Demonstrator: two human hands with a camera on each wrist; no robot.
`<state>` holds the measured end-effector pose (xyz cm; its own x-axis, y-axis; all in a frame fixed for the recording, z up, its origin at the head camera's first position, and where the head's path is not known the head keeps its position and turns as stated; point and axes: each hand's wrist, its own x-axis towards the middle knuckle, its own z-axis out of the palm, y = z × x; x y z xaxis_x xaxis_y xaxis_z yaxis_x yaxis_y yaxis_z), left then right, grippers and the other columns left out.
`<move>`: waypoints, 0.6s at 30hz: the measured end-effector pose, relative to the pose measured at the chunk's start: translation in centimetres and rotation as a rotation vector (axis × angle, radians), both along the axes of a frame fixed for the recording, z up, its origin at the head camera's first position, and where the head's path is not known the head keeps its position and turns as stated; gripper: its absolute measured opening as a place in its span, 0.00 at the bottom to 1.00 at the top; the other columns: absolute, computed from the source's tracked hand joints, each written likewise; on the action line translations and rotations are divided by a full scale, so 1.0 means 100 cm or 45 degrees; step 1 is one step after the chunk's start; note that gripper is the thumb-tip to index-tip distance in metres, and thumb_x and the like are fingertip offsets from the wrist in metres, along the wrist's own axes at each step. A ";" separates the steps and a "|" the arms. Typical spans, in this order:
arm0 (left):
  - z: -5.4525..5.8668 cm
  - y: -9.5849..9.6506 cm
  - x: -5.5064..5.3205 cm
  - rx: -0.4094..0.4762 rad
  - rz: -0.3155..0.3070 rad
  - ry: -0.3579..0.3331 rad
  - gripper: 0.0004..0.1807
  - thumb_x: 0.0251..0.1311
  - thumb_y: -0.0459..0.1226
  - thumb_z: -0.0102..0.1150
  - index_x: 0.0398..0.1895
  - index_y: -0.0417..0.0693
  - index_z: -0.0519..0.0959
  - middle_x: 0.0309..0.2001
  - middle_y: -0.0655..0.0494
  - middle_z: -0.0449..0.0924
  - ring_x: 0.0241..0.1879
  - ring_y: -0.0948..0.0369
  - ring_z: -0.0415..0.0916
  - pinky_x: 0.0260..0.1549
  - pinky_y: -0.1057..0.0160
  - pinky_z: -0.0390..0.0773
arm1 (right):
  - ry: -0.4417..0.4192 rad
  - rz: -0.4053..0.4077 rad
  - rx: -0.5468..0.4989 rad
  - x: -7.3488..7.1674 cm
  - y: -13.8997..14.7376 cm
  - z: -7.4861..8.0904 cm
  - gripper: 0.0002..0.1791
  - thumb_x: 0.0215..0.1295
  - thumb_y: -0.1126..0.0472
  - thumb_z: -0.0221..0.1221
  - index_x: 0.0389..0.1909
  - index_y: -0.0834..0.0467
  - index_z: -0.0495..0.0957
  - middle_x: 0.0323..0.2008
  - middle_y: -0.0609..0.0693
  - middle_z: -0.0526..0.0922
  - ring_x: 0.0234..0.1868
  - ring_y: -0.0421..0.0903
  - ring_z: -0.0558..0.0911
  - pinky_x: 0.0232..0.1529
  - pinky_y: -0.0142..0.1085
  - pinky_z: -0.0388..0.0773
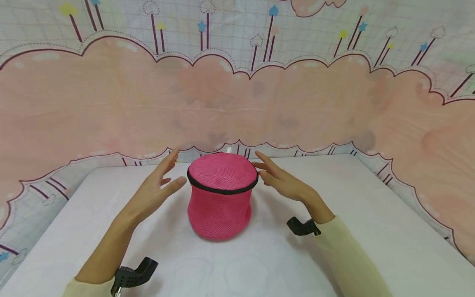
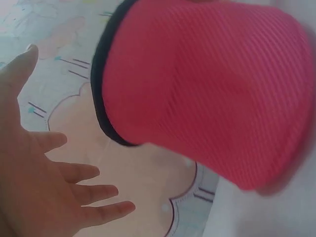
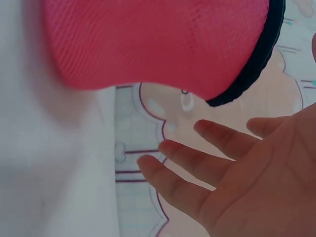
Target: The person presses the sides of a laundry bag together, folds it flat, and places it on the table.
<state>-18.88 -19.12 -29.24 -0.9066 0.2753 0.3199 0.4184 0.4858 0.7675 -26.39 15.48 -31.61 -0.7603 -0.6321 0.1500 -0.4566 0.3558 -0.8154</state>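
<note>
A pink mesh laundry bag (image 1: 219, 212), shaped like a short drum with a black band round its top edge, stands upright on the white table. My left hand (image 1: 153, 194) is held just to its left, fingers extended and thumb pointing toward the band. On the other side, my right hand (image 1: 283, 180) has its fingertips close by the band. In the left wrist view, a gap shows between the spread left hand (image 2: 49, 182) and the bag (image 2: 212, 94). A small zipper pull (image 3: 187, 101) hangs beyond the band in the right wrist view, above the straight right fingers (image 3: 182, 192).
The white table (image 1: 371, 214) reaches back to a wall covering (image 1: 237, 103) with cloud shapes and small stars. Black camera mounts sit at my left wrist (image 1: 135, 273) and right wrist (image 1: 302, 227).
</note>
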 end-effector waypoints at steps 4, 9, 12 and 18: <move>0.003 0.013 -0.001 0.053 0.018 -0.051 0.41 0.65 0.51 0.53 0.76 0.66 0.44 0.75 0.54 0.45 0.71 0.47 0.48 0.62 0.39 0.58 | -0.133 0.057 -0.083 -0.003 -0.009 -0.001 0.38 0.73 0.44 0.45 0.76 0.43 0.37 0.71 0.54 0.56 0.67 0.53 0.62 0.59 0.53 0.68; -0.002 0.022 -0.001 0.208 0.088 -0.145 0.41 0.65 0.52 0.53 0.76 0.61 0.46 0.74 0.51 0.47 0.69 0.46 0.52 0.59 0.41 0.64 | -0.207 0.087 -0.123 -0.003 -0.014 -0.003 0.44 0.68 0.37 0.47 0.76 0.43 0.36 0.70 0.59 0.56 0.67 0.56 0.62 0.56 0.53 0.71; -0.005 0.020 -0.001 0.327 0.116 -0.214 0.40 0.66 0.51 0.51 0.76 0.57 0.45 0.73 0.46 0.48 0.67 0.45 0.56 0.56 0.42 0.68 | -0.196 0.067 -0.126 -0.004 -0.016 -0.004 0.44 0.67 0.36 0.47 0.76 0.42 0.36 0.69 0.60 0.56 0.65 0.57 0.64 0.55 0.52 0.73; -0.008 0.017 0.002 0.309 0.139 -0.310 0.45 0.66 0.52 0.52 0.77 0.55 0.39 0.73 0.41 0.47 0.65 0.42 0.59 0.51 0.46 0.74 | -0.195 0.055 -0.146 -0.002 -0.018 -0.006 0.48 0.64 0.32 0.48 0.76 0.43 0.35 0.68 0.61 0.59 0.63 0.57 0.68 0.51 0.50 0.76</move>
<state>-18.64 -17.45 -30.01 -0.9840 0.1154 0.1356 0.1653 0.3086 0.9367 -26.62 13.67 -32.16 -0.7520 -0.6504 0.1074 -0.3371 0.2394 -0.9105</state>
